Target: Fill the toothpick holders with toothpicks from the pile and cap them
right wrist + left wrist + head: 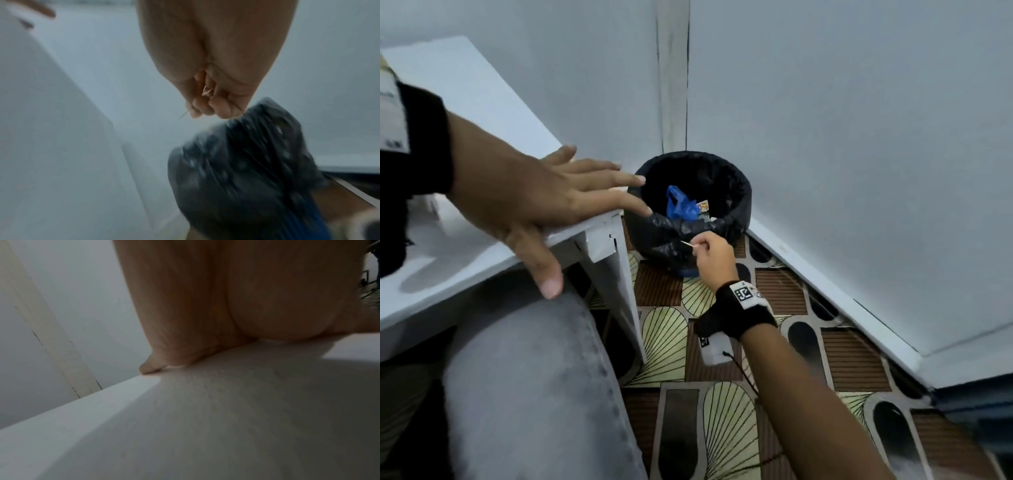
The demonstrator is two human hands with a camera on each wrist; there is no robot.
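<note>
Your left hand (527, 202) lies flat on the corner of the white table (469, 102), with its fingers straight and spread. It holds nothing. The left wrist view shows the same thing: the palm (226, 305) pressed on the white top, right at the edge.

Past your left fingertips, down on the floor, sits a bin (691, 209) with a black bag in it. A blue bag (681, 205) lies inside.

Your right hand (714, 255) is low, right next to the near side of the bin. Its fingers are curled, and they pinch a toothpick (686, 243) that pokes out toward the left. In the right wrist view you can see thin slivers (206, 92) tucked in the fist, maybe more than one, but it is too blurry to count.

A toothpick is very light, thin and stiff, and I think it will snap if you squeeze hard or bend it. The ends are sharp. Hold it near the middle, with your thumb and one finger, and keep the pinch soft.

The toothpick holders and the pile are not in any view, so I cannot tell how much is done
</note>
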